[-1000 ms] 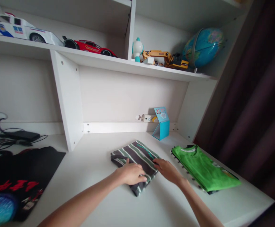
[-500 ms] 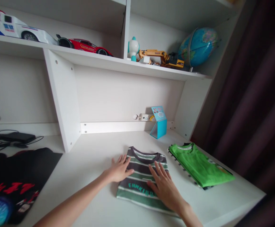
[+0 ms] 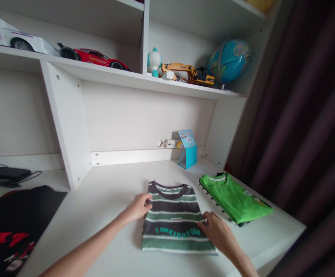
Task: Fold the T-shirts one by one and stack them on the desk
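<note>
A folded grey-and-green striped T-shirt point(image 3: 174, 219) lies square on the white desk point(image 3: 104, 181), collar toward the back, with teal lettering across its lower part. My left hand point(image 3: 138, 207) is at the shirt's left edge, fingers together against the fabric. My right hand point(image 3: 215, 231) rests on the lower right edge with its fingers closed up. Neither hand visibly lifts the cloth. To the right lies a folded bright green T-shirt point(image 3: 233, 200) with a dotted black edge, close to my right hand but apart from it.
A black printed garment point(image 3: 20, 219) lies at the desk's left, below a black charger with cables point(image 3: 7, 174). A blue card stand point(image 3: 188, 150) stands at the back. Shelves above hold toy cars, an excavator and a globe point(image 3: 229, 61). A dark curtain point(image 3: 300, 115) hangs right.
The striped shirt has turned from a diagonal lie to square, collar at the back. My hands have gone from spread on top of it to its side edges.
</note>
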{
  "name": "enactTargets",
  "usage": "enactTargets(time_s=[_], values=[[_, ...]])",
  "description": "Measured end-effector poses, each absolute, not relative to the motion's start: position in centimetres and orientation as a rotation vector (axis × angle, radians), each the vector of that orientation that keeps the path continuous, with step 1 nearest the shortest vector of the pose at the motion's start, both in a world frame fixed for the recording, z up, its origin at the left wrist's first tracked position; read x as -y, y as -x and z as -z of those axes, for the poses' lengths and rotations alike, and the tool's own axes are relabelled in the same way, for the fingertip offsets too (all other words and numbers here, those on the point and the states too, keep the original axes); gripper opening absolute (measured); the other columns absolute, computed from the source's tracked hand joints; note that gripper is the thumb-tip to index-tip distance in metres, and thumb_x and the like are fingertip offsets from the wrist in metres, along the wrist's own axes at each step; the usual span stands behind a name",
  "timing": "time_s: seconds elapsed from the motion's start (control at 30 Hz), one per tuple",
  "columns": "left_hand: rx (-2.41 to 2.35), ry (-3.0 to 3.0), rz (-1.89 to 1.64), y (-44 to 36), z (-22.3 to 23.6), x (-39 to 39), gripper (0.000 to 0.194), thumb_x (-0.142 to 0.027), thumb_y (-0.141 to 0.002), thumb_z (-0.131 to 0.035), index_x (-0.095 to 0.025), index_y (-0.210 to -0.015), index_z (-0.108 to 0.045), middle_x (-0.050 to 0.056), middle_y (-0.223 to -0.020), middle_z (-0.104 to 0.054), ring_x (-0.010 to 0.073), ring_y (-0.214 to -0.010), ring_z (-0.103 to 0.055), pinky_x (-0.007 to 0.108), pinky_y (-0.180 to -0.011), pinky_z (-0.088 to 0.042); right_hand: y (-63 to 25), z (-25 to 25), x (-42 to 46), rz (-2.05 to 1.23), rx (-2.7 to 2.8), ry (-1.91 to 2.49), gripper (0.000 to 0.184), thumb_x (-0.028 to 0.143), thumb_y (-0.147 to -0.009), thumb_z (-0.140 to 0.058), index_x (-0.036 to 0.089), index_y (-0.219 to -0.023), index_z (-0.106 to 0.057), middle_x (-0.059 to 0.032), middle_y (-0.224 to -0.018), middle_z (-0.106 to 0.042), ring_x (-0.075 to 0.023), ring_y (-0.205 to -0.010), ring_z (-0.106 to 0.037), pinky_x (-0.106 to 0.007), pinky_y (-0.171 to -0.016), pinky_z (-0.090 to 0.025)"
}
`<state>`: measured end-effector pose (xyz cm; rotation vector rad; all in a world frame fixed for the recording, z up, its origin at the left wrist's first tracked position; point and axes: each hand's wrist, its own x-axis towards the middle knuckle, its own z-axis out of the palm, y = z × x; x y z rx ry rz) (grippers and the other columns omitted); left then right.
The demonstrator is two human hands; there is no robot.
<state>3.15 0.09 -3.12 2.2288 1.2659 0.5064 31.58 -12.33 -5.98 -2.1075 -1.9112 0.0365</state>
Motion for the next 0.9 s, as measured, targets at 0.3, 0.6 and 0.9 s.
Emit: enactTargets(time_s=[0.3,0.6,0.9], values=[[-1.091,-1.634,-0.631,-3.7,1.6,1.7,0.049,-0.025,-0.058,-0.063,-0.009,-0.104,-0.06,0.012,-0.108,-0.058,0.0187,-0.08,-0.059,0.027,-0.067,-0.047,-30.9,5.2,13.8,-0.254,1.657,1.766,0.014,0.028,-0.075,-0.039,0.022,-0.087,-0.043,-0.0023,-0.072,-0.063,-0.0176,-0.064,-0.06,-0.027,-0.063,-0.043],[-0.929,-1.8,-0.797,-9.2,-2.2,4.1,0.052,-0.02,-0.064,-0.061,-0.011,-0.114,-0.056,0.01,-0.108,-0.061,0.0089,-0.059,-0.054,0.023,-0.059,-0.046,-35.2,-0.3,15.5,-0.138,1.663,1.795,0.032,0.027,-0.075,-0.042,0.024,-0.102,-0.058,-0.0031,-0.095,-0.066,-0.0198,-0.078,-0.063,-0.028,-0.07,-0.046],[-0.682,-1.876,-1.127,-22.6,-5.5,2.4,0.048,-0.017,-0.065,-0.062,-0.013,-0.113,-0.057,0.01,-0.121,-0.052,0.0119,-0.072,-0.059,0.026,-0.07,-0.05,-49.7,-6.8,14.4,0.429,1.535,2.067,0.033,0.035,-0.075,-0.047,0.031,-0.104,-0.061,0.0012,-0.079,-0.068,-0.0196,-0.063,-0.063,-0.026,-0.053,-0.044]])
